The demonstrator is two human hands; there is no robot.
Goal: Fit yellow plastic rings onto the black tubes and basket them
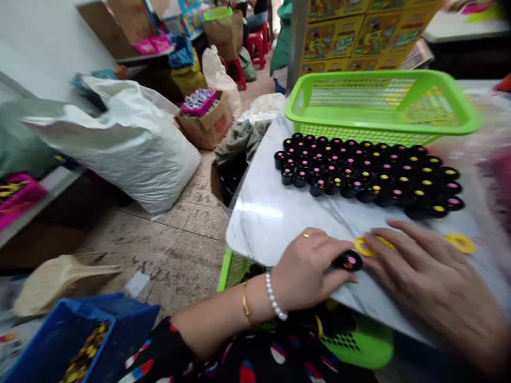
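a small black cup (346, 261) with a pink centre sits in the left hand's (305, 266) pinch; a yellow ring (362, 247) lies just beside that grip, black cups (365, 175) standing in rows beyond.

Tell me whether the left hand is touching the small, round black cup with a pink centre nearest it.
Touching: the head view shows the left hand gripping the cup between thumb and forefinger.

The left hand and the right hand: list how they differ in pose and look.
The left hand grips a small black cup at its fingertips; the right hand has its fingers stretched towards a yellow ring.
The left hand wears a gold finger ring; the right hand shows no jewellery.
The left hand looks fairly sharp, the right hand more blurred.
Both are bare and at the white marbled table.
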